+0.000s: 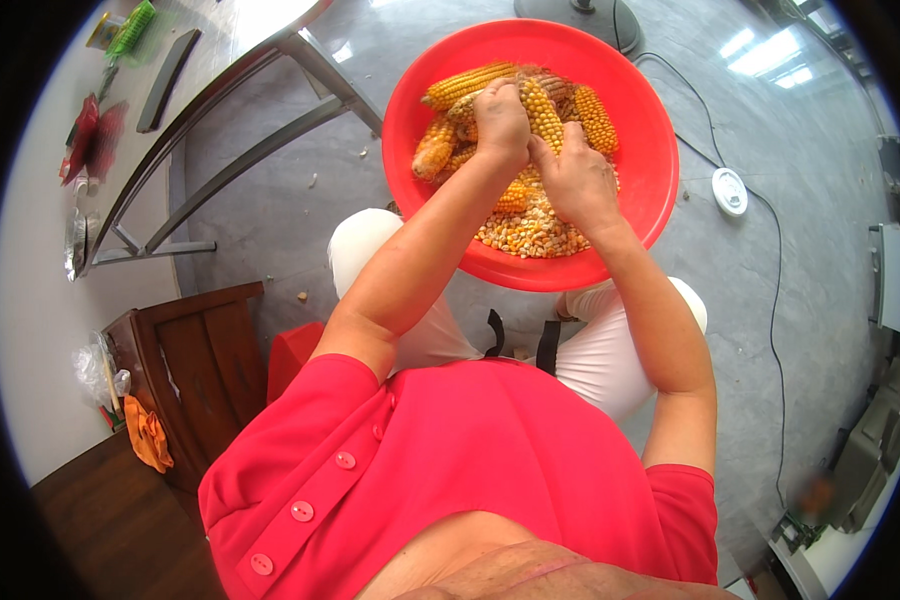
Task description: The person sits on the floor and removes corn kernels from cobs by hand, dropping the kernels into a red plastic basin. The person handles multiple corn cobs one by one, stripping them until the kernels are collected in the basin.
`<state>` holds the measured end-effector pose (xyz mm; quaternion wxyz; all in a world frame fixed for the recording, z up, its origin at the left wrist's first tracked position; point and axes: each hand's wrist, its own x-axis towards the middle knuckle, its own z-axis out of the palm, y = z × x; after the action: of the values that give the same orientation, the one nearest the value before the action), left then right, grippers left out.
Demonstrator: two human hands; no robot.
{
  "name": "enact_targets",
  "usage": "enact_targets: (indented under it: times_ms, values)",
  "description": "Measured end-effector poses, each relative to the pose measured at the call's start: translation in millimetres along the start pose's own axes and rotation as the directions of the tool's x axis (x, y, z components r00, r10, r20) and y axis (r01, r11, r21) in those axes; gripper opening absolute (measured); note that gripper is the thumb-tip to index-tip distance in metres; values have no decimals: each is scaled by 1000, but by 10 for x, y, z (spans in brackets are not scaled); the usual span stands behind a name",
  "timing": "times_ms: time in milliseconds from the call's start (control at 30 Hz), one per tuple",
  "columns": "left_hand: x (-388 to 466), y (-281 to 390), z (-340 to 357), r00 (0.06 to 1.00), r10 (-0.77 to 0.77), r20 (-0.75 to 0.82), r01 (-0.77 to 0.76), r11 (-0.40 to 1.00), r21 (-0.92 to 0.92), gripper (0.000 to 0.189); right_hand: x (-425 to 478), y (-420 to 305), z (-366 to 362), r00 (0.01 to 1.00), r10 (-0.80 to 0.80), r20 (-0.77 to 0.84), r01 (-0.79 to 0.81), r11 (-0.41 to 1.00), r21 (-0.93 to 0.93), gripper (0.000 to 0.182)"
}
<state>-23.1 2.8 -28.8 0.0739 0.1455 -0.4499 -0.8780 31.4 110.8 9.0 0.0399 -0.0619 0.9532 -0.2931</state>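
A red plastic basin (652,187) stands in front of my knees. Over it, a yellow ear of corn (541,112) is held between my two hands, tilted with its upper end away from me. My left hand (504,120) grips it near the upper end, fingers curled. Around the lower end, my right hand (581,176) is closed with the thumb against the kernels. Several other corn cobs lie in the basin, among them a full ear (469,84) at the back left and another (595,120) at the right. Loose corn kernels (536,232) are heaped at the near side.
A table with a metal frame (247,146) stands at the left. Behind the basin is a round dark base (581,22). A black cable runs over the grey floor (727,315) to a white round device (730,192). A brown wooden cabinet (202,352) is at my left.
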Motion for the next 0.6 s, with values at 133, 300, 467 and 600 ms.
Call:
enact_targets:
  times_ms: [133,300,467,600]
  values:
    - [33,2,-42,995,-71,69,77,993,-93,23,40,42,21,1000,18,2,-18,1000,24,55]
    - [-70,71,23,985,-94,145,101,994,-43,24,37,81,1,999,30,27,-31,999,20,55]
    - [-86,132,56,978,-136,157,152,984,-94,23,44,104,4,999,24,27,-24,1000,3,54]
    - [-128,151,102,984,-67,164,72,997,-23,24,42,103,8,999,33,31,-32,999,-8,54]
